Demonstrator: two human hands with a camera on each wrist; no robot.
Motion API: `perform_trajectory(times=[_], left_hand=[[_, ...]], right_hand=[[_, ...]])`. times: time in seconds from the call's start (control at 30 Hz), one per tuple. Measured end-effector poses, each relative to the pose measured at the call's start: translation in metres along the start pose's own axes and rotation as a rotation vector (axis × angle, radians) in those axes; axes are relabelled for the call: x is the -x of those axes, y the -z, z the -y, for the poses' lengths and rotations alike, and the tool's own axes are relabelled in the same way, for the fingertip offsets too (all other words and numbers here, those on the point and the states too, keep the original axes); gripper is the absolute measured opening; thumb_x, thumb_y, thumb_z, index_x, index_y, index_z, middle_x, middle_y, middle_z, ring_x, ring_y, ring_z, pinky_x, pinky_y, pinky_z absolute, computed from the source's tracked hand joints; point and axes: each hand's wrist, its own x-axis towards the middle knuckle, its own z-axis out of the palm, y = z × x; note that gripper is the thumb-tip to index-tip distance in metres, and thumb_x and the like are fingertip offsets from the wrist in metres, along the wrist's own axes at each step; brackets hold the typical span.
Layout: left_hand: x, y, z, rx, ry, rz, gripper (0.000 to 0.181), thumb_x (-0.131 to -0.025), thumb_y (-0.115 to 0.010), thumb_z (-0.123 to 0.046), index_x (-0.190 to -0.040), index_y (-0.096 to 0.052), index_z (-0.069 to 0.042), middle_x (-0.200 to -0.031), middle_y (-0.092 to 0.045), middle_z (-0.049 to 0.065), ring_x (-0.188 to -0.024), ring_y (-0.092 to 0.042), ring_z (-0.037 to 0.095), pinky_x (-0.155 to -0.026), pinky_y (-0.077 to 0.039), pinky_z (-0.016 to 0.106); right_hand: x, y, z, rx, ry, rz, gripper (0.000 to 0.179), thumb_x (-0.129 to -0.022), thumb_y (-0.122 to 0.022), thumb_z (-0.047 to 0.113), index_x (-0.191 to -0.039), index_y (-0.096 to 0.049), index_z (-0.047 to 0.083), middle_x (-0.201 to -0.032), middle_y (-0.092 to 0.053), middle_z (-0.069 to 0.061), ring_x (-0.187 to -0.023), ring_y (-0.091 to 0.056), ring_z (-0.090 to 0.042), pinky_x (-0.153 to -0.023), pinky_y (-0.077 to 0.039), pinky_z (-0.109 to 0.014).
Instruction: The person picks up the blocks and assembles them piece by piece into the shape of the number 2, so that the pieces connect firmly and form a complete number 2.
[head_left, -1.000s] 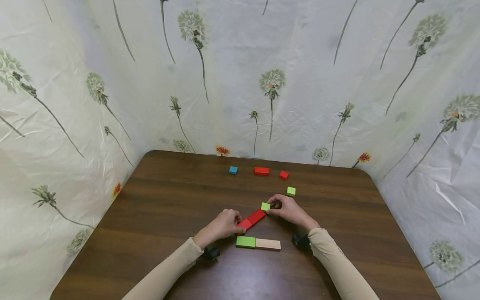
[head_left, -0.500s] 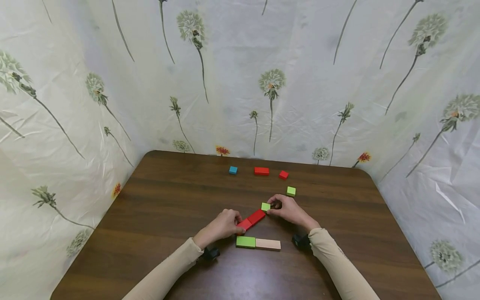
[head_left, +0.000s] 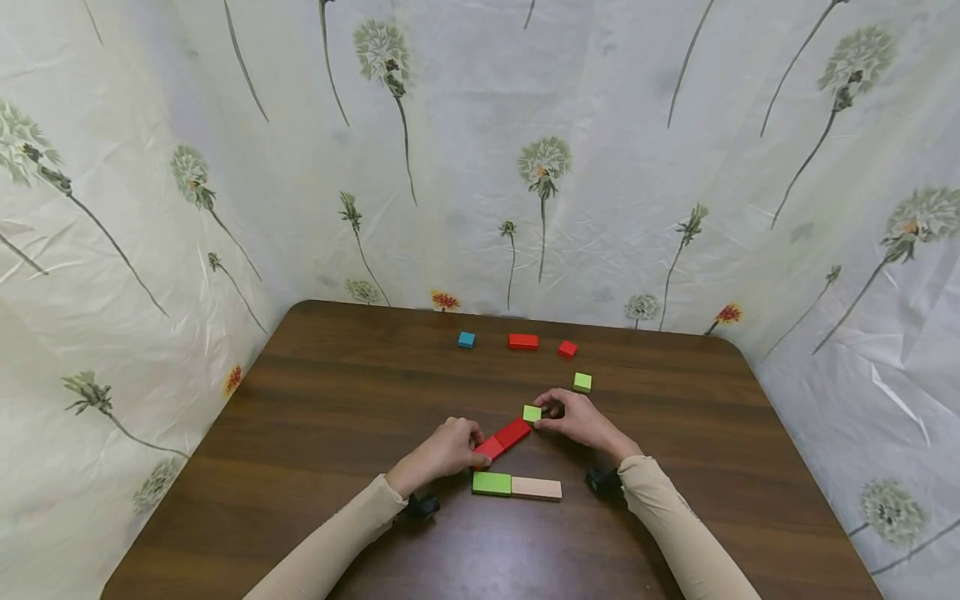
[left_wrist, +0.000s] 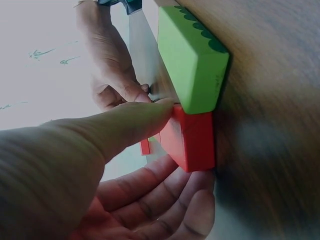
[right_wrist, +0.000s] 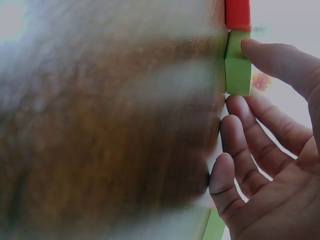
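Two red blocks lie end to end on a slant in the head view, the nearer red block (head_left: 489, 448) and the farther red block (head_left: 513, 433). My left hand (head_left: 447, 448) pinches the nearer one, its thumb on one side and its fingers on the other. At the far end of this row sits a small green block (head_left: 532, 414), which my right hand (head_left: 581, 423) pinches between thumb and fingers. In the left wrist view, a corner of a longer green block (left_wrist: 200, 75) meets the held red block (left_wrist: 199, 142).
A pale wooden block (head_left: 537, 489) adjoins the longer green block in front of the slanted row. Behind my right hand lies another small green block (head_left: 582, 382). Toward the back of the brown table (head_left: 360, 367) are a blue block (head_left: 467, 340) and two more red blocks (head_left: 523, 342).
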Motion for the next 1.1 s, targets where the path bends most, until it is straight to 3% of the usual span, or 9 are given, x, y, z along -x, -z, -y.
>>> perform_trajectory(times=[1.1], left_hand=[[-0.0004,0.0002,-0.0012,0.005,0.018,0.011,0.022,-0.08,-0.079,-0.021,-0.087,-0.067,-0.005,-0.073,-0.058,-0.002,-0.061,-0.047,0.009,-0.054,-0.04,0.02]], right_hand=[[0.0062,0.0078,-0.0009,0.001,0.031,0.023,0.042,-0.081,-0.078,0.03,-0.117,-0.064,0.013,-0.106,-0.066,-0.001,-0.093,-0.061,-0.015,-0.082,-0.05,-0.032]])
